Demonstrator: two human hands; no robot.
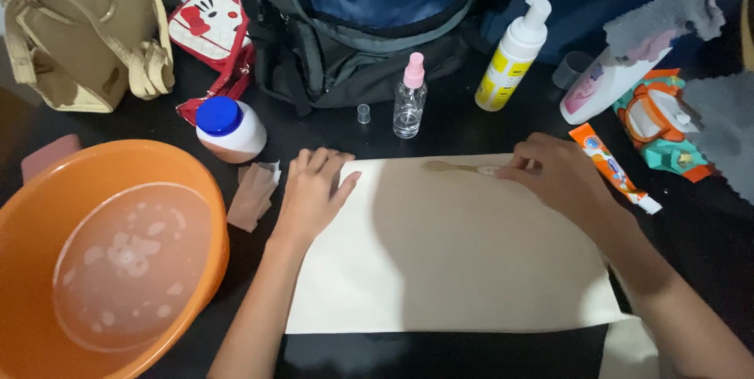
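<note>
A cream cloth point(448, 261) lies flat on the dark table. My left hand point(312, 192) rests palm down on its upper left corner, fingers together. My right hand point(554, 176) is at the cloth's upper right edge, fingertips pinched on the end of a small wooden-coloured brush or spoon point(459, 167) that lies along the cloth's top edge. A small clear spray bottle point(409, 98) with a pink top stands just beyond the cloth, its clear cap point(363, 114) beside it.
An orange basin point(94, 261) of soapy water sits at the left. A blue-capped white jar point(229, 129), a folded brown wrapper point(253, 193), a beige handbag point(86, 33), a dark backpack point(369, 25), a white pump bottle point(514, 53), a tube point(614, 168) and packages point(656, 124) ring the cloth.
</note>
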